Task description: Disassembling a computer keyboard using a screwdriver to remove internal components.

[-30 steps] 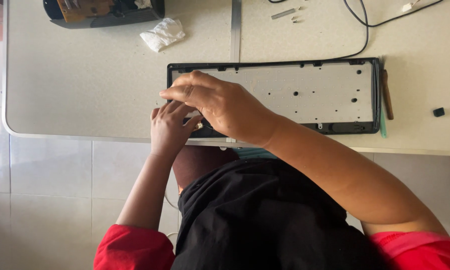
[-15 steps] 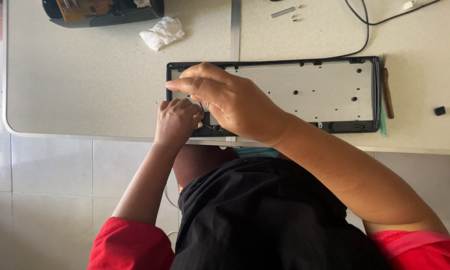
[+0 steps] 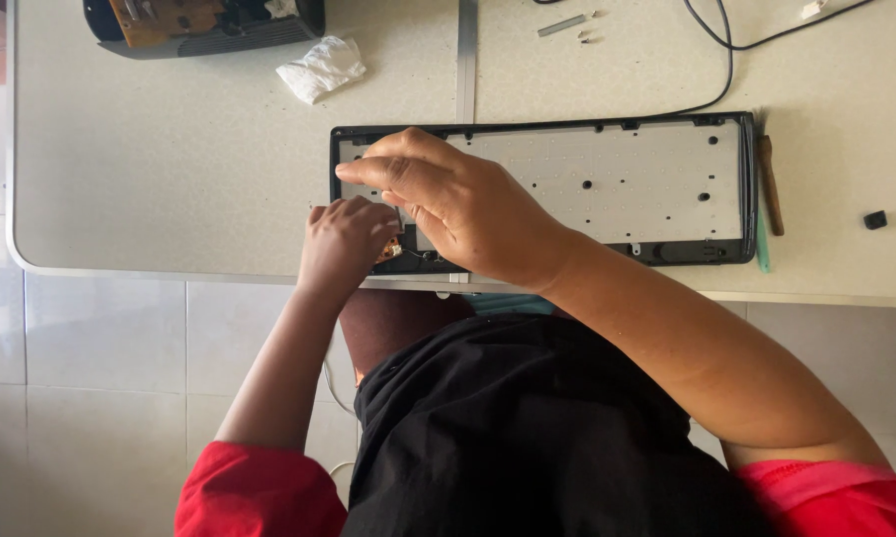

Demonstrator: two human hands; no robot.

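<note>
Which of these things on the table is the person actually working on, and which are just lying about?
In hand:
opened keyboard shell
left hand
right hand

Lying about:
crumpled white cloth
dark device with brown board
black cable
small black cap
brown-handled tool

An opened keyboard shell [image 3: 567,184] lies flat on the pale table, its long side running left to right, close to the near edge. It is a black rectangular frame holding a light grey metal plate dotted with small holes and a few dark screw points. A black cable leaves its far edge. At its near left corner a small brownish circuit board [image 3: 392,249] with thin wires shows inside the frame; most of it is covered, so its exact seating cannot be told.
</note>
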